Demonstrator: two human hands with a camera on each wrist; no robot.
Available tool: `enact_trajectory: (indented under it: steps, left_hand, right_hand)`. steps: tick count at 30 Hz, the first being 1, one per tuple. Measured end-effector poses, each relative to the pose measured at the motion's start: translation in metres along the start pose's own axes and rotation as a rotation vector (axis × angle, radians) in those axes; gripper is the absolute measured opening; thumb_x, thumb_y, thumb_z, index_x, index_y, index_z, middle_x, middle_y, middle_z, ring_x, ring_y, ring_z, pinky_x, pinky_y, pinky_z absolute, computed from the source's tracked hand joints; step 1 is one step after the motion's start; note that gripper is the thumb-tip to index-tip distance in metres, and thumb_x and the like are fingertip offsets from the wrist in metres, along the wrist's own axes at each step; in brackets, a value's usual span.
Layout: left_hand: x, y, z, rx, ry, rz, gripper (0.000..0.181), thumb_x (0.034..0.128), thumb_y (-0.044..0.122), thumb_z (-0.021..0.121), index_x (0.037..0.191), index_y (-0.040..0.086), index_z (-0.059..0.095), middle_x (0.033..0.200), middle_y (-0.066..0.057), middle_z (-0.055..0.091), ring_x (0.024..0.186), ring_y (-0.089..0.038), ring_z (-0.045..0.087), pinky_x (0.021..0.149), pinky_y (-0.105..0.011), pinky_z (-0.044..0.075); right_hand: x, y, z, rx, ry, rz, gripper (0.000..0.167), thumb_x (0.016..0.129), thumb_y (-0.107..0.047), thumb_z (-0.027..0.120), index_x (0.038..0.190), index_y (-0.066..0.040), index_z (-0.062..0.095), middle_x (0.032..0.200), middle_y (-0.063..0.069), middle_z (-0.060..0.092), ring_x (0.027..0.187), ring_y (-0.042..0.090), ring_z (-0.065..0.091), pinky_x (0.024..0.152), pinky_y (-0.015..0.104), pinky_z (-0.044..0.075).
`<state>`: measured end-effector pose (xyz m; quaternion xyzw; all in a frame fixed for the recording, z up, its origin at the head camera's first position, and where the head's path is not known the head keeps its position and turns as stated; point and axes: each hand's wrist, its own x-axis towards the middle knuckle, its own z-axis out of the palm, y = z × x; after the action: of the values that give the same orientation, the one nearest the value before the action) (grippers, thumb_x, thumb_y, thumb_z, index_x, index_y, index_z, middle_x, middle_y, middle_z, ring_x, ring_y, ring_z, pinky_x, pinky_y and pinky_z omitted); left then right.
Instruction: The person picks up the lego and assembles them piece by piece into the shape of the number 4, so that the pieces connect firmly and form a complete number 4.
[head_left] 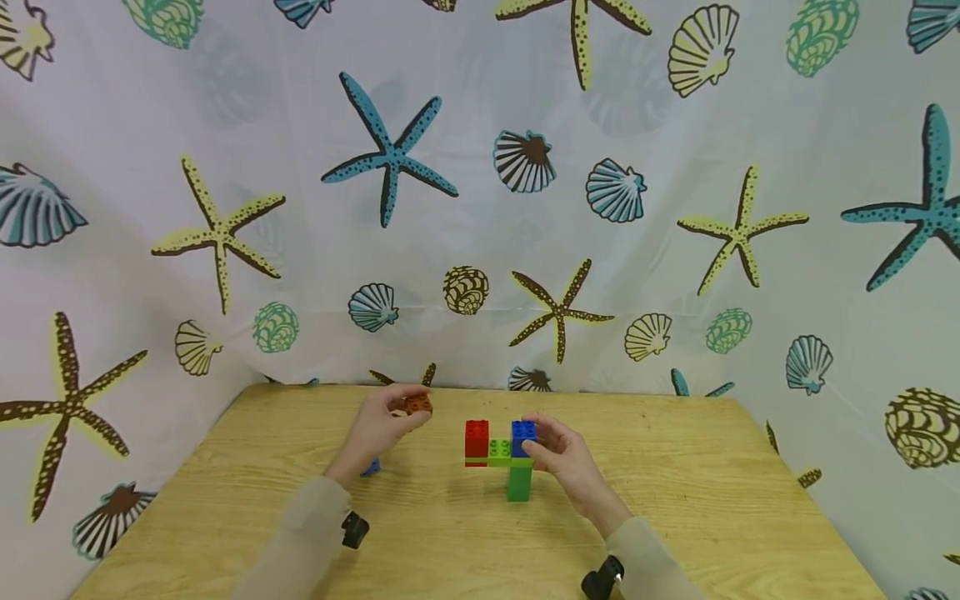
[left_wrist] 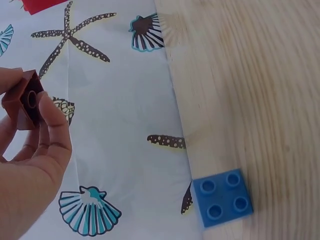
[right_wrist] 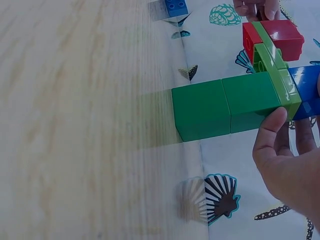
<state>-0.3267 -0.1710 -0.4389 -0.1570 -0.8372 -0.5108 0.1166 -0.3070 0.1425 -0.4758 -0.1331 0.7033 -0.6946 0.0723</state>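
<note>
My left hand (head_left: 381,425) pinches an orange-brown toy brick (head_left: 417,403) above the table's far left part. The left wrist view shows the brick's hollow underside (left_wrist: 32,99). My right hand (head_left: 567,460) holds a toy-brick structure by its upper right part, thumb and fingers around the blue brick (head_left: 523,433) and the lime green piece below it. Dark green bricks (right_wrist: 225,107) form the structure's upright column. From its top the lime green piece (head_left: 499,450) reaches left to a red brick (head_left: 477,437); another red part sits beneath that end.
A loose blue brick (left_wrist: 222,197) with studs up lies on the wooden table (head_left: 420,542), near my left forearm. Behind the table hangs a white curtain (head_left: 465,225) printed with starfish and shells. A dark wrist camera (head_left: 355,530) sits on my left sleeve.
</note>
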Motion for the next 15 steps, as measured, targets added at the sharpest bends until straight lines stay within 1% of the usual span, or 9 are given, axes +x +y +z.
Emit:
enact_trajectory:
  steps: [2,4,9,13,15]
  left_hand:
    - [-0.001,0.003,0.003,0.005,0.011,0.012,0.035,0.0881,0.015,0.073,0.123,0.011,0.068,0.113,-0.011,0.066,0.094,-0.02,0.06,0.075,-0.027,0.051]
    - [-0.003,0.008,0.005,-0.002,0.01,0.02,0.035,0.0886,0.015,0.073,0.123,0.011,0.068,0.114,-0.011,0.065,0.094,-0.02,0.06,0.078,-0.026,0.051]
    - [-0.005,0.018,0.012,-0.027,0.014,0.04,0.037,0.0892,0.013,0.072,0.125,0.008,0.066,0.114,-0.012,0.064,0.097,-0.021,0.059,0.076,-0.021,0.052]
    - [-0.003,0.022,0.021,-0.054,0.009,0.067,0.037,0.0893,0.009,0.071,0.126,0.004,0.065,0.114,-0.016,0.064,0.099,-0.025,0.059,0.076,-0.021,0.053]
    - [-0.002,0.022,0.025,-0.073,0.003,0.064,0.037,0.0892,0.009,0.071,0.125,0.005,0.065,0.114,-0.015,0.065,0.099,-0.025,0.059,0.076,-0.022,0.052]
  right_hand:
    - [0.001,0.0,0.0,0.004,-0.004,-0.001,0.05,0.094,-0.023,0.066,0.14,-0.012,0.052,0.135,0.012,0.056,0.114,0.02,0.058,0.088,0.032,0.051]
    - [0.001,0.0,0.001,0.008,-0.008,-0.001,0.05,0.094,-0.023,0.066,0.14,-0.011,0.051,0.135,0.012,0.057,0.113,0.019,0.058,0.087,0.032,0.051]
    - [0.003,0.0,0.001,0.01,-0.018,-0.006,0.052,0.095,-0.022,0.066,0.142,-0.009,0.049,0.134,0.012,0.057,0.111,0.019,0.058,0.086,0.032,0.05]
    - [0.002,-0.001,0.002,0.013,-0.008,-0.012,0.049,0.094,-0.024,0.067,0.14,-0.012,0.052,0.135,0.011,0.057,0.112,0.019,0.058,0.086,0.032,0.05]
    - [0.001,-0.001,0.003,0.013,-0.001,-0.012,0.048,0.094,-0.024,0.067,0.138,-0.014,0.054,0.135,0.011,0.057,0.112,0.019,0.058,0.086,0.031,0.05]
